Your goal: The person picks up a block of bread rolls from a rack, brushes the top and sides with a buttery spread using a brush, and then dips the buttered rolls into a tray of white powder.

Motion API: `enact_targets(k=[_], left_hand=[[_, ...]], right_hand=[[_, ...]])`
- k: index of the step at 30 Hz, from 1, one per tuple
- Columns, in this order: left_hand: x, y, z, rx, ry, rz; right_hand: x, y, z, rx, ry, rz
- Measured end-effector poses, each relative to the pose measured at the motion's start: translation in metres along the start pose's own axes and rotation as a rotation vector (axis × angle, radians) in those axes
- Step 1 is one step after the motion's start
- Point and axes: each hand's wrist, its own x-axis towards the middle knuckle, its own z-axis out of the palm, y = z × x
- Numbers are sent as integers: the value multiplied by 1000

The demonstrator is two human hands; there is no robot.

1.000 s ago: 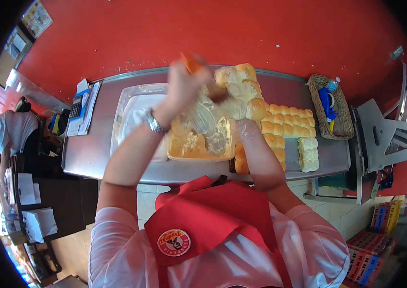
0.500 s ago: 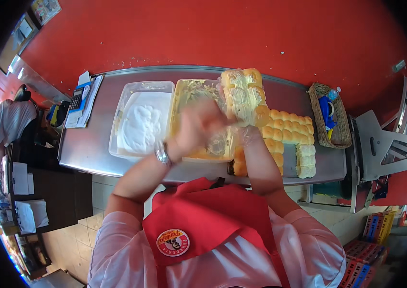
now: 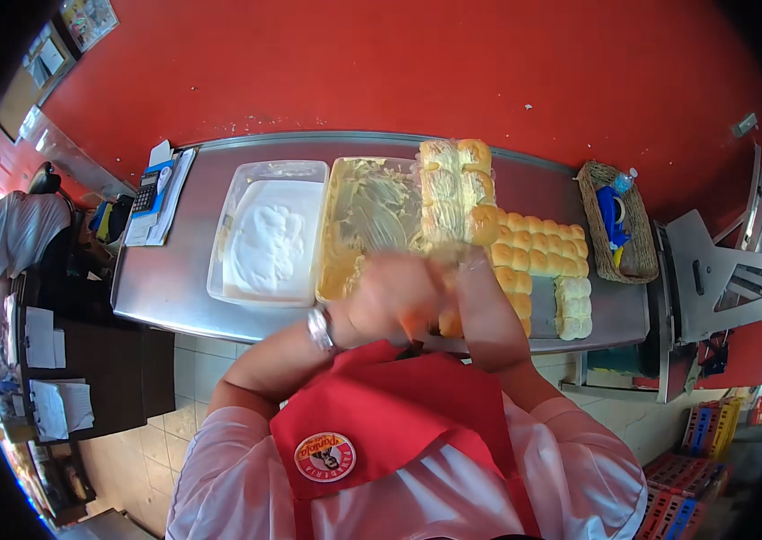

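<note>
A block of golden bread rolls (image 3: 440, 193), smeared with pale cream, stands at the right edge of the cream tub (image 3: 324, 234). My right hand (image 3: 468, 262) grips its near end, partly covered by what looks like clear plastic. My left hand (image 3: 392, 299), blurred by motion, is closed just in front of the tub, close to my right wrist. An orange piece (image 3: 412, 324) shows below its fingers; its kind is unclear. Yellowish cream is spread thinly inside the tub. Joined rolls (image 3: 538, 245) lie to the right, with a short cream-coated row (image 3: 573, 307) beside them.
A clear tub of white powder (image 3: 266, 238) stands on the metal table (image 3: 161, 283) at left. Papers and a calculator (image 3: 144, 195) lie at the far left. A wicker basket (image 3: 590, 202) holds blue things at right, next to a grey machine (image 3: 723, 270). A red wall rises behind.
My left hand has moved from over the cream tub toward me and slightly right. The block of rolls has shifted slightly nearer, still with my right hand at its near end.
</note>
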Motion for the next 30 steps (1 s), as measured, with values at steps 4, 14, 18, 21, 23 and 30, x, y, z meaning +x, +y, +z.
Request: enact_targets(k=[4,14,18,21,23,30], left_hand=[[31,-64,-39,-364,741,-956],[16,-71,-43,-354,778,-979],[7,-17,-12,89,130,-284],[1,20,-7,249,-63,-41],[8,-16,-18,388,-52,-134],[-37,-138,-41,269,-80,-786]], right_hand=[[-4,5,30,201,332,95],[-6,14,17,-109,286,-129],[-4,11,7,-116,-159,-166],[29,21,21,401,-584,345],[-4,20,26,37,0,1],[-6,-2,-35,190,-107,72]])
